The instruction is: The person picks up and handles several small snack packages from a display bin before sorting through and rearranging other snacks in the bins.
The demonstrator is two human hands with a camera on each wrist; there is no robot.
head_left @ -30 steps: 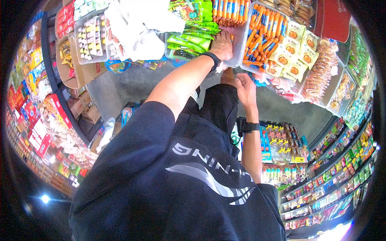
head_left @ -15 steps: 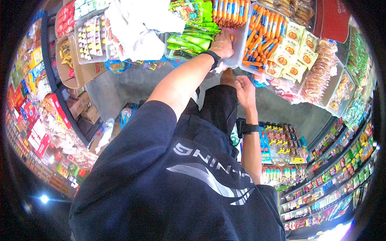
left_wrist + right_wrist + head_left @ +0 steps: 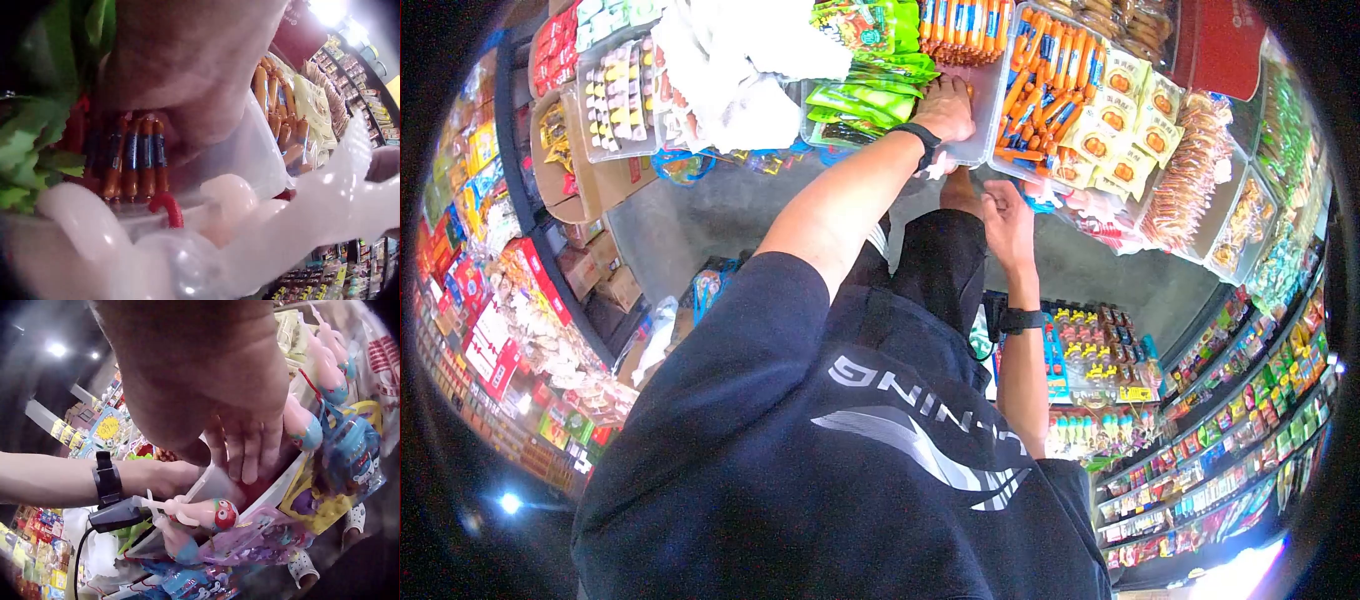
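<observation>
Beside green packets (image 3: 862, 102), my left hand (image 3: 946, 108) reaches into a clear bin (image 3: 976, 150); I can't tell whether its fingers grip anything. Orange sausages (image 3: 962, 30) fill that bin's far end. Rightward, my right hand (image 3: 1011, 230) hangs, fingers loosely bent.

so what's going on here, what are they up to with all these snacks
Someone is leaning over a snack display in a shop. Their left hand reaches into a clear plastic bin of orange-wrapped sausages, beside green snack packets; the fingertips are hidden, so whether it grips any is unclear. Their right hand is near the front edge of the display, fingers relaxed, with no item visible in it. Pink balloon-like toys hang close by.
</observation>
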